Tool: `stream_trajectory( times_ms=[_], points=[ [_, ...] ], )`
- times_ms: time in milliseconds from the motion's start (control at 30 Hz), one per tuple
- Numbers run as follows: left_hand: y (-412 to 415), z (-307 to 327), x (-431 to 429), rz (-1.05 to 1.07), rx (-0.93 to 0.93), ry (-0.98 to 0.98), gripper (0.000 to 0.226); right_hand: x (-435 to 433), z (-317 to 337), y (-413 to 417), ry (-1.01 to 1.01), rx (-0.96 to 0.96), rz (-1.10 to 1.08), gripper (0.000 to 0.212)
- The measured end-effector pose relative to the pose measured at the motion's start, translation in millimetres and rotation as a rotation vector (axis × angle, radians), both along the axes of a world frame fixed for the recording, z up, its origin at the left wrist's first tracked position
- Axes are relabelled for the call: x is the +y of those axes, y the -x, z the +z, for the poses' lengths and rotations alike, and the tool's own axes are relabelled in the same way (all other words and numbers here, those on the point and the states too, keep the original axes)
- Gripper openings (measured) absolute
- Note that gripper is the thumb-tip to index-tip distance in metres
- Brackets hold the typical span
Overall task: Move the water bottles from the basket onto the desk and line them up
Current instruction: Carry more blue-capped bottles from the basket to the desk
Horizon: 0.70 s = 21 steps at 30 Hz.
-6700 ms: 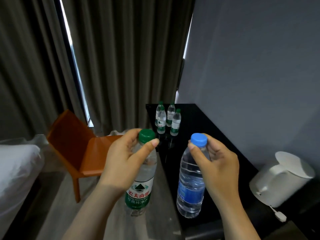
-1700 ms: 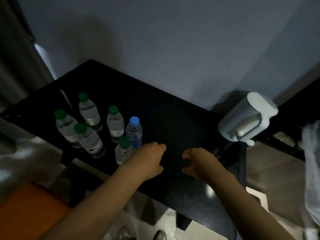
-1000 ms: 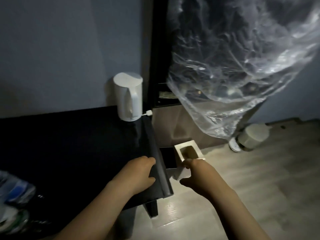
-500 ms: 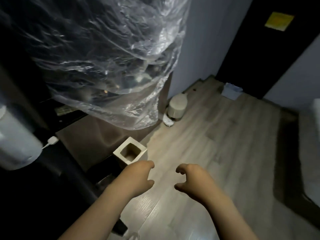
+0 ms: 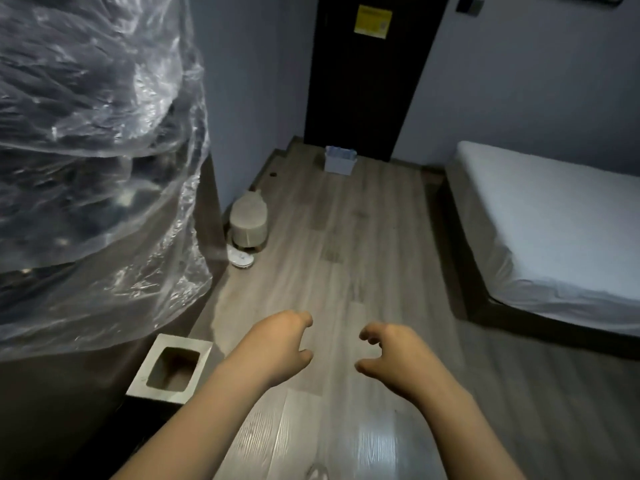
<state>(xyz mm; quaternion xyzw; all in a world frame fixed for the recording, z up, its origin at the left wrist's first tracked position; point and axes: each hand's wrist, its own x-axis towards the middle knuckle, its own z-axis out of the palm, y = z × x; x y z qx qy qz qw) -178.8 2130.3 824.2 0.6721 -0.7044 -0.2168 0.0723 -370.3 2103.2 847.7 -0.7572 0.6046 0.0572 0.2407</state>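
Over wood-plank floor, low in frame: left hand and right hand hovering side by side, apart, bare forearms reaching in from bottom edge. Left grip loosely curled, fingers bent inward, holding nothing. Right grip half open, fingers hooked like a claw, thumb spread below, holding nothing.

Far end of floor, against dark door: small pale basket standing upright, blue shapes showing at its rim, too small to confirm as bottles. Well apart from both hands. Yellow notice showing high on door.

Left side: large crumpled clear plastic sheet draping over something dark, bulging out over brown cabinet front. Below sheet, just beside left forearm: square grey bin with rounded opening in top, standing on floor, interior dim.

Further back along left wall: round beige lidded container sitting at cabinet corner, small white disc-shaped object lying just in front, touching or nearly so; cannot tell which.

Right side: bed with white sheet on dark low frame, running along floor edge. Grey wall behind, dark switch plate near top.

Counter and lined-up bottles out of frame.
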Motion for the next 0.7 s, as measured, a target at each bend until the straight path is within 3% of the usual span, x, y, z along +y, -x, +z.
stream_trajectory(
  times_ms=[333, 700],
  points=[
    [52, 11, -146, -0.115, -0.064, 0.007, 0.045, -124, 5, 55, 0.060, -0.067, -0.133, 0.053],
    [103, 55, -320, -0.116, -0.076, 0.143, 0.049, -297, 52, 103, 0.224, -0.102, -0.115, 0.053]
  ],
)
